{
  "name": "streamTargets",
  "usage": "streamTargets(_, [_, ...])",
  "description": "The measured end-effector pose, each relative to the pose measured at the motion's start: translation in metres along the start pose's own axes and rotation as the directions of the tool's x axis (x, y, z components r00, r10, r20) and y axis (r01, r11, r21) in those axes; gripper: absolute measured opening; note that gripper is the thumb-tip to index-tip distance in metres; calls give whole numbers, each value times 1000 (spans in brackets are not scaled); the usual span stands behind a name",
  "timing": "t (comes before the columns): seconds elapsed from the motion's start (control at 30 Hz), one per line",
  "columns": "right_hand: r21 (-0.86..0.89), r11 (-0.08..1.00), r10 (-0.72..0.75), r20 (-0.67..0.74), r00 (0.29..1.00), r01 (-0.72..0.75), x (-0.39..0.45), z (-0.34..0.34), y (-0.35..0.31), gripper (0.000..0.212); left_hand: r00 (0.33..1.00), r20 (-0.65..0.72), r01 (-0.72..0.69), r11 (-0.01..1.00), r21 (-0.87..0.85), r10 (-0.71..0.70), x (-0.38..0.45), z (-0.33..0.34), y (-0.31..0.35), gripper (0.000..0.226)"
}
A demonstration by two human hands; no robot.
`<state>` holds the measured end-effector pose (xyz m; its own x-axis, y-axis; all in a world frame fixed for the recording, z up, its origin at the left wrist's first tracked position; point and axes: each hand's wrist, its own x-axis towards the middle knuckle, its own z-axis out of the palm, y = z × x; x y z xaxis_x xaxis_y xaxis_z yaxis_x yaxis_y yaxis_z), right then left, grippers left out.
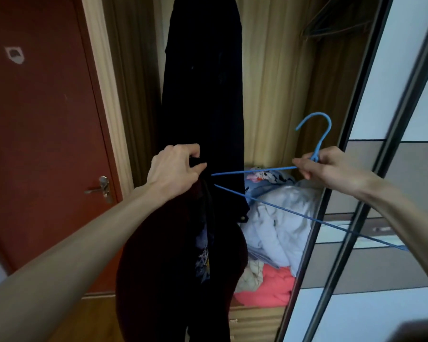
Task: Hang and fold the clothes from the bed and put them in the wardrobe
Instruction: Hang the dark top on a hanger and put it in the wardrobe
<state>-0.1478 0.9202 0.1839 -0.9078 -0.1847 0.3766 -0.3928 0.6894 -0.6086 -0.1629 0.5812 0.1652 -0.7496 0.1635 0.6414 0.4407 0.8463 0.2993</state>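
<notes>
My left hand (174, 166) grips the dark garment (183, 255) at its top, in front of the open wardrobe (277, 95); my right hand (324, 166) pinches the blue hanger (265, 170) below its hook. I'd hold the opening wide, feed that arm in, then level it

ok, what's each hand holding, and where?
Left hand grips the dark printed garment at its top edge; right hand pinches the blue wire hanger below its hook.
</notes>
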Motion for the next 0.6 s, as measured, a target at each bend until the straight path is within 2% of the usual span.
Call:
streamTargets(0.17, [127,986,89,153,984,-109,-16,-2,-7,48,1000,3,30,997,74,-30,-12,-6,-14,17])
streamTargets(0.33, [143,984,60,316,947,-110,-13,35,-27,48,1000,-13,8,993,122,-7,-22,-12,-15,18])
streamTargets(0.43, [212,973,18,308,951,-87,-7,65,-38,48,999,-25,-34,993,115,37,-27,-13,-15,19])
streamTargets(0.6, [199,980,-36,264,964,-18,-2,110,-54,44,997,-36,-66,985,160,72,-40,-11,-8,24])
